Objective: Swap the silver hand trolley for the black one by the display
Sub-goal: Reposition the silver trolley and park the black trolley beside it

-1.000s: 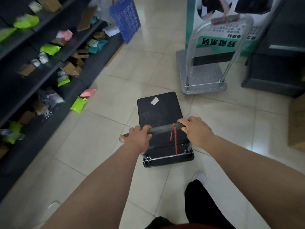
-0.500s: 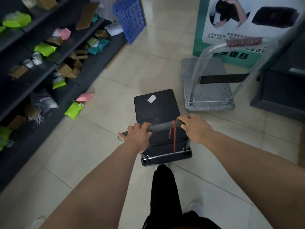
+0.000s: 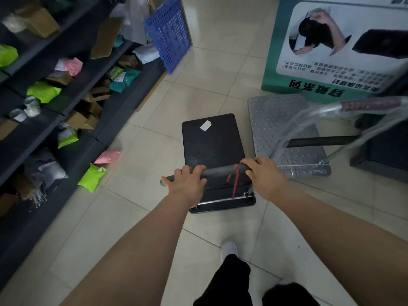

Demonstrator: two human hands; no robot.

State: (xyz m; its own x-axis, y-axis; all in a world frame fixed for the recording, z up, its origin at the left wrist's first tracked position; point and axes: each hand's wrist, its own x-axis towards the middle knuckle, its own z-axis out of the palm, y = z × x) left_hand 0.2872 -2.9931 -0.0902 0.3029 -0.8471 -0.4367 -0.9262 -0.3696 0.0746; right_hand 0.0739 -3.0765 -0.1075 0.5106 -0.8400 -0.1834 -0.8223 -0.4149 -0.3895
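The black hand trolley (image 3: 212, 140) stands on the tiled floor in front of me, a white sticker on its flat deck and a red cord hanging from its dark handle bar. My left hand (image 3: 187, 184) grips the left end of that bar and my right hand (image 3: 265, 175) grips the right end. The silver hand trolley (image 3: 276, 120), with a perforated metal deck and a bright tube handle, is parked just to the right, its deck nearly touching the black one. It sits in front of the green and white display board (image 3: 331, 47).
Dark shelving (image 3: 55, 111) full of coloured parcels lines the left side. A green parcel (image 3: 91, 177) and a pink one (image 3: 108, 156) lie on the floor beside it. A blue perforated crate (image 3: 169, 34) leans at the shelf end. A dark cabinet (image 3: 384, 151) stands right.
The black trolley has rolled forward under both hands and now sits alongside the silver trolley. The display board and silver trolley appear closer and further right.
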